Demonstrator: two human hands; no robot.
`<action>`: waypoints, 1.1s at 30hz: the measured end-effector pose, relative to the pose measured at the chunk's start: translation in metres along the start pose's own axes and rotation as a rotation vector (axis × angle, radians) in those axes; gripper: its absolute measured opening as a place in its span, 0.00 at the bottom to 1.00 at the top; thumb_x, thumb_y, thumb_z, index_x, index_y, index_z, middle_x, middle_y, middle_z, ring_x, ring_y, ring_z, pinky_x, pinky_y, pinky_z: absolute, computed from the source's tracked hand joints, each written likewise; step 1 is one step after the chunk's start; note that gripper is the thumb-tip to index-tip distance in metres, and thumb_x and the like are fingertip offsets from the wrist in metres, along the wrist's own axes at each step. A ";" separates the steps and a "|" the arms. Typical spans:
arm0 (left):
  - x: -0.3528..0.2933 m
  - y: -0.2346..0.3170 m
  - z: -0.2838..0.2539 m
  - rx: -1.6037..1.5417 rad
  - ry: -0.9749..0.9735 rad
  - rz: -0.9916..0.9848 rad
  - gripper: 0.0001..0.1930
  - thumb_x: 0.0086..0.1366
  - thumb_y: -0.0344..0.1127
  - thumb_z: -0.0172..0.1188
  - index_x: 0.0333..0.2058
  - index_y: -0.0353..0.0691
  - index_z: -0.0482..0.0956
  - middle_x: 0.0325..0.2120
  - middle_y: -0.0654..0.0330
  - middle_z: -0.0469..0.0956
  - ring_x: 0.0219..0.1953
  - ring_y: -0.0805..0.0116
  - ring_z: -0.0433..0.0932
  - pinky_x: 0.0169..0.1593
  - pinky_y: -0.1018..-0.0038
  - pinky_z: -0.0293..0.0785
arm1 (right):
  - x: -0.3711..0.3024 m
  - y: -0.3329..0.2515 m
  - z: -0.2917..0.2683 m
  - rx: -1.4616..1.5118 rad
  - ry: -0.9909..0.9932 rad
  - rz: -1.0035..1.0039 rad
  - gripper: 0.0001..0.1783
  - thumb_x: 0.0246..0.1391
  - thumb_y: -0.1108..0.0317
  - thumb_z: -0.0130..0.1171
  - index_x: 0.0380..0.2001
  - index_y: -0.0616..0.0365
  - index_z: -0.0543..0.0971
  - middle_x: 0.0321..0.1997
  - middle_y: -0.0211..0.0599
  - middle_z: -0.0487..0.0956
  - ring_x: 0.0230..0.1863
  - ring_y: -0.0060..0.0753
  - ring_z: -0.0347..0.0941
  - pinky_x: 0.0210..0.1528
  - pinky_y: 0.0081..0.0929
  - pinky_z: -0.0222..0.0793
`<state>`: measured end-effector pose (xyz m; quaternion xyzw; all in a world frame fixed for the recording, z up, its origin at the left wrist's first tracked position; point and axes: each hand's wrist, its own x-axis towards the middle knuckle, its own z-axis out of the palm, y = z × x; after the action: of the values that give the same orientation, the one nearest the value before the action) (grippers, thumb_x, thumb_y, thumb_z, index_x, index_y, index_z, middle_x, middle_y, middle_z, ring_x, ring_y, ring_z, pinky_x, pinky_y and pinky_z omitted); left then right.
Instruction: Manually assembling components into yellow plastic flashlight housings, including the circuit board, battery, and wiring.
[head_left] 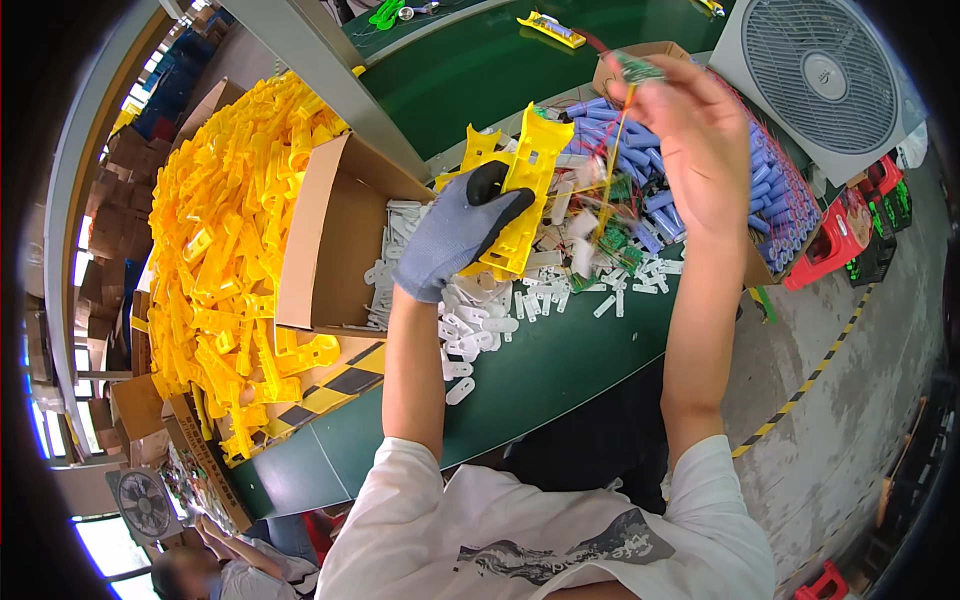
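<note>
My left hand, in a grey glove with black fingertips, grips a long yellow plastic housing half that stands tilted over the bench. Its hollow side shows, and another yellow piece lies just behind it. Raised to the right, my bare right hand pinches a small green circuit board between thumb and fingers. Thin wires hang from the board, blurred by motion. Below the hands is a jumble of green boards, wires and white parts.
Small white plastic tabs lie scattered on the green bench. An opened cardboard box and a heap of yellow housings stand left. Blue cylindrical cells fill the right, beside a grey fan. Another person sits lower left.
</note>
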<state>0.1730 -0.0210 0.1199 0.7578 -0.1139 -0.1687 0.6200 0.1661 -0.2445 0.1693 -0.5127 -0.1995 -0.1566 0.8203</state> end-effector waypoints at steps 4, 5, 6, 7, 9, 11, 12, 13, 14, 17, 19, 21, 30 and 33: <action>-0.004 0.004 0.003 -0.075 0.062 0.030 0.20 0.61 0.36 0.60 0.47 0.28 0.71 0.36 0.57 0.78 0.33 0.74 0.77 0.38 0.78 0.73 | 0.009 0.014 -0.011 -0.293 0.027 0.006 0.15 0.50 0.74 0.64 0.41 0.67 0.77 0.38 0.41 0.80 0.42 0.24 0.77 0.46 0.18 0.72; -0.005 0.008 0.004 -0.149 0.079 0.031 0.20 0.61 0.36 0.60 0.48 0.28 0.71 0.36 0.58 0.78 0.33 0.74 0.77 0.39 0.78 0.74 | 0.007 0.015 -0.016 -0.298 0.034 0.004 0.15 0.50 0.74 0.64 0.41 0.67 0.77 0.38 0.41 0.80 0.42 0.24 0.77 0.46 0.18 0.72; -0.005 0.008 0.004 -0.159 0.064 0.029 0.21 0.61 0.36 0.60 0.49 0.29 0.71 0.36 0.58 0.78 0.34 0.73 0.77 0.40 0.77 0.74 | 0.005 0.016 -0.020 -0.177 0.009 0.065 0.15 0.50 0.73 0.64 0.41 0.67 0.77 0.38 0.41 0.80 0.42 0.24 0.77 0.46 0.18 0.72; -0.006 0.010 0.006 -0.159 0.060 0.028 0.21 0.61 0.36 0.60 0.49 0.29 0.71 0.36 0.58 0.78 0.34 0.73 0.77 0.40 0.77 0.74 | 0.004 0.014 -0.020 -0.053 -0.019 0.128 0.15 0.50 0.72 0.64 0.41 0.67 0.77 0.38 0.41 0.80 0.42 0.24 0.77 0.45 0.18 0.72; -0.008 0.017 0.009 -0.208 0.081 0.000 0.21 0.61 0.36 0.60 0.49 0.29 0.70 0.38 0.58 0.78 0.35 0.73 0.77 0.41 0.77 0.74 | 0.006 0.014 -0.015 0.185 -0.031 0.124 0.16 0.50 0.69 0.65 0.40 0.67 0.78 0.38 0.39 0.81 0.40 0.23 0.77 0.43 0.17 0.72; -0.009 0.016 0.008 -0.210 0.087 0.007 0.22 0.61 0.36 0.60 0.50 0.29 0.70 0.39 0.57 0.77 0.37 0.72 0.77 0.43 0.77 0.74 | 0.010 0.022 -0.013 -0.359 -0.031 -0.004 0.16 0.54 0.66 0.61 0.42 0.66 0.77 0.40 0.41 0.80 0.41 0.25 0.78 0.44 0.19 0.73; -0.010 0.015 0.008 -0.213 0.081 0.001 0.22 0.61 0.37 0.60 0.50 0.29 0.70 0.39 0.57 0.77 0.37 0.72 0.77 0.43 0.77 0.73 | 0.007 0.018 -0.015 -0.331 -0.064 0.181 0.15 0.55 0.68 0.60 0.43 0.66 0.76 0.41 0.42 0.80 0.40 0.25 0.77 0.44 0.19 0.73; -0.008 0.013 0.009 -0.220 0.068 0.000 0.23 0.61 0.37 0.60 0.50 0.29 0.70 0.40 0.57 0.77 0.38 0.72 0.77 0.44 0.77 0.73 | 0.007 0.017 -0.018 -0.334 -0.061 0.180 0.15 0.55 0.68 0.60 0.43 0.66 0.76 0.41 0.42 0.80 0.40 0.25 0.77 0.44 0.19 0.73; -0.008 0.013 0.012 -0.211 0.088 0.001 0.22 0.61 0.38 0.61 0.50 0.30 0.71 0.40 0.57 0.77 0.38 0.72 0.77 0.44 0.76 0.73 | 0.007 0.016 -0.022 0.231 -0.109 0.271 0.15 0.54 0.68 0.60 0.42 0.66 0.76 0.40 0.41 0.80 0.40 0.24 0.77 0.44 0.19 0.74; -0.004 0.011 0.012 -0.272 0.015 -0.018 0.21 0.61 0.38 0.60 0.49 0.31 0.71 0.38 0.58 0.77 0.38 0.73 0.77 0.43 0.77 0.73 | 0.009 0.015 -0.022 0.613 -0.073 0.252 0.17 0.53 0.65 0.63 0.41 0.67 0.77 0.39 0.40 0.80 0.39 0.24 0.78 0.43 0.18 0.73; -0.004 0.012 0.014 -0.248 0.023 -0.022 0.21 0.61 0.39 0.60 0.48 0.31 0.71 0.37 0.58 0.77 0.37 0.73 0.77 0.42 0.77 0.73 | 0.010 0.023 -0.024 -0.324 0.047 0.054 0.17 0.54 0.64 0.61 0.42 0.67 0.76 0.42 0.42 0.80 0.41 0.27 0.78 0.44 0.19 0.74; -0.001 0.008 0.014 -0.224 0.025 -0.024 0.20 0.61 0.39 0.60 0.48 0.32 0.72 0.36 0.59 0.77 0.35 0.73 0.77 0.41 0.77 0.73 | 0.010 0.023 -0.027 -0.066 0.081 0.150 0.16 0.54 0.65 0.62 0.41 0.66 0.76 0.43 0.41 0.79 0.42 0.28 0.78 0.44 0.19 0.74; 0.001 0.009 0.013 -0.369 0.154 0.026 0.18 0.63 0.41 0.58 0.47 0.35 0.73 0.33 0.61 0.77 0.32 0.75 0.77 0.37 0.79 0.74 | 0.006 0.023 -0.018 0.040 0.064 0.095 0.15 0.53 0.66 0.62 0.42 0.64 0.76 0.44 0.44 0.79 0.43 0.33 0.78 0.44 0.22 0.74; 0.006 -0.001 0.014 -0.480 0.136 0.015 0.20 0.63 0.44 0.57 0.49 0.36 0.71 0.36 0.58 0.78 0.32 0.71 0.78 0.35 0.77 0.74 | 0.003 0.021 -0.007 0.107 0.074 0.053 0.15 0.54 0.67 0.62 0.42 0.63 0.75 0.44 0.44 0.79 0.44 0.33 0.78 0.45 0.23 0.75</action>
<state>0.1734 -0.0357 0.1162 0.5975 -0.0344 -0.1350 0.7897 0.1796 -0.2422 0.1521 -0.4671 -0.1633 -0.1428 0.8572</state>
